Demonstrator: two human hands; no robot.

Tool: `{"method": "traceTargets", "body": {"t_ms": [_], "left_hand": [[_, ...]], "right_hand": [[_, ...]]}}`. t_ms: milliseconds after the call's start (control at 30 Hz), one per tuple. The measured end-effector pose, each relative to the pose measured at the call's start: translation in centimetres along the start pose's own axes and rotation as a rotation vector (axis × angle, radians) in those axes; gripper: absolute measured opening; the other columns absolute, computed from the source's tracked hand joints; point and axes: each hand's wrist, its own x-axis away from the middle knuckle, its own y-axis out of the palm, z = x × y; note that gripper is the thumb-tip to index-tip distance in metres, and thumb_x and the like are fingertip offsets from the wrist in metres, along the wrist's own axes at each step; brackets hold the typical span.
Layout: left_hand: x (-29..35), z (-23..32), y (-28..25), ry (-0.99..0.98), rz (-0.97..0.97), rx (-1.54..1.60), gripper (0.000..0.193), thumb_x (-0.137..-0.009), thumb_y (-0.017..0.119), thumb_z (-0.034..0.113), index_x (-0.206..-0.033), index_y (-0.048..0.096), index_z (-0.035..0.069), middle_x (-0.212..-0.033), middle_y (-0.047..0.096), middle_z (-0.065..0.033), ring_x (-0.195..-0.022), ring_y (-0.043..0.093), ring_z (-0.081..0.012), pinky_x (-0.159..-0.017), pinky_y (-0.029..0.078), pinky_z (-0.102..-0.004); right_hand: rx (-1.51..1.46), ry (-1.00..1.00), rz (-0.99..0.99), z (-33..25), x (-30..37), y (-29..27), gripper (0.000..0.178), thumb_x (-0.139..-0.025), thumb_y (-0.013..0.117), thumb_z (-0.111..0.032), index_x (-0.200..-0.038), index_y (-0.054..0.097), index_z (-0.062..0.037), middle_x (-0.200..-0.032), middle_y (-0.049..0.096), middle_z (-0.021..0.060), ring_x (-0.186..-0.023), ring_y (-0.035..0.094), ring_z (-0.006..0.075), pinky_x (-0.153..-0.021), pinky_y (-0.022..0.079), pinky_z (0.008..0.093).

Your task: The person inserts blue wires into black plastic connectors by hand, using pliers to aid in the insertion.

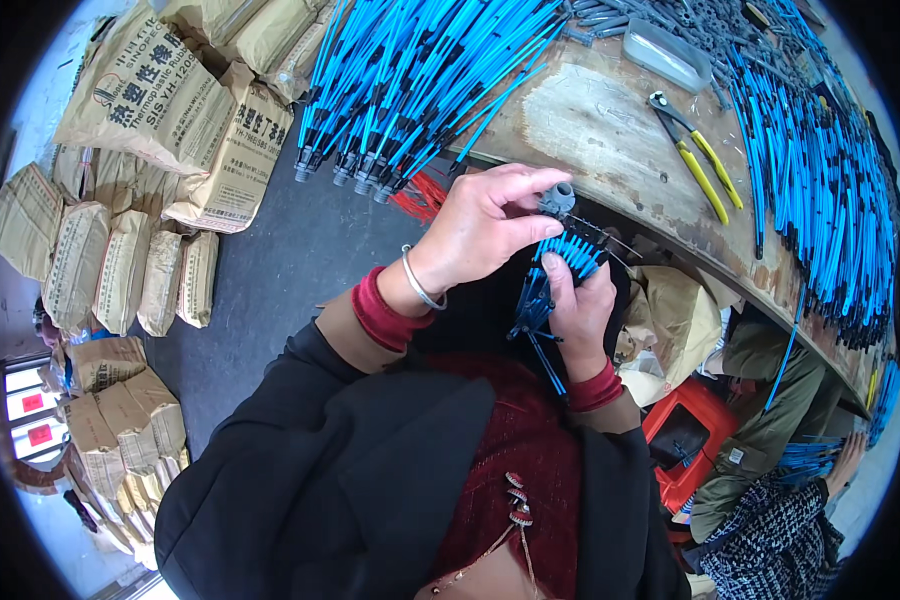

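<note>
Between the thumb and fingers of my left hand (482, 222) is a small grey plastic fitting (558, 198) with a round hollow end facing up. Close below it, my right hand (582, 305) is closed around a bundle of short blue tubes (570, 256) with black ends. A few of these tubes hang down past my right wrist. Thin wire-like strands stick out to the right between the two hands; what they belong to is hard to make out. Both hands are over my lap, just off the near edge of the wooden table (600, 120).
Many blue tubes with black and grey ends (410, 90) overhang the table's left side; another pile (820, 190) covers its right. Yellow-handled cutters (708, 165) and a clear tray (667, 55) lie between. Brown sacks (160, 100) stand left. A co-worker's hand (848, 462) shows lower right, near a red stool (682, 440).
</note>
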Motion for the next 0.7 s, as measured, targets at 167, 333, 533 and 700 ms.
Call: {"method": "traceTargets", "body": {"t_ms": [167, 333, 533, 700], "left_hand": [[0.0, -0.5, -0.8, -0.053, -0.106, 0.244, 0.035, -0.079, 0.066, -0.007, -0.112, 0.057, -0.001, -0.098, 0.062, -0.0037, -0.091, 0.060, -0.0096, -0.080, 0.050, -0.0235], [-0.3, -0.2, -1.0, -0.080, -0.094, 0.212, 0.033, -0.079, 0.066, -0.007, -0.110, 0.057, -0.001, -0.099, 0.064, -0.0057, -0.090, 0.061, -0.0099, -0.081, 0.050, -0.0244], [-0.2, -0.4, -1.6, -0.036, -0.125, 0.140, 0.036, -0.077, 0.068, -0.006, -0.111, 0.057, -0.001, -0.098, 0.065, -0.0050, -0.090, 0.061, -0.0102, -0.080, 0.051, -0.0246], [-0.1, -0.3, -1.4, -0.065, -0.099, 0.152, 0.039, -0.076, 0.070, -0.005, -0.113, 0.058, 0.001, -0.098, 0.065, -0.0044, -0.091, 0.061, -0.0103, -0.079, 0.052, -0.0243]], "right_hand": [[0.049, -0.036, -0.068, 0.6, -0.2, -0.6, 0.019, -0.087, 0.063, -0.018, -0.097, 0.059, -0.0018, -0.076, 0.065, 0.0079, -0.065, 0.061, 0.0143, -0.063, 0.048, 0.0279], [0.166, -0.055, -0.105, 0.5, -0.4, -0.5, 0.020, -0.087, 0.062, -0.019, -0.098, 0.058, -0.0020, -0.076, 0.065, 0.0122, -0.067, 0.064, 0.0247, -0.062, 0.049, 0.0332], [0.300, -0.046, -0.113, 0.0, -0.4, -0.1, 0.024, -0.086, 0.063, -0.021, -0.100, 0.057, -0.0022, -0.078, 0.063, 0.0185, -0.072, 0.063, 0.0375, -0.062, 0.049, 0.0396], [0.295, -0.040, -0.127, -0.2, -0.7, -0.1, 0.025, -0.086, 0.062, -0.021, -0.101, 0.056, -0.0019, -0.078, 0.063, 0.0192, -0.072, 0.063, 0.0371, -0.062, 0.049, 0.0398]]}}
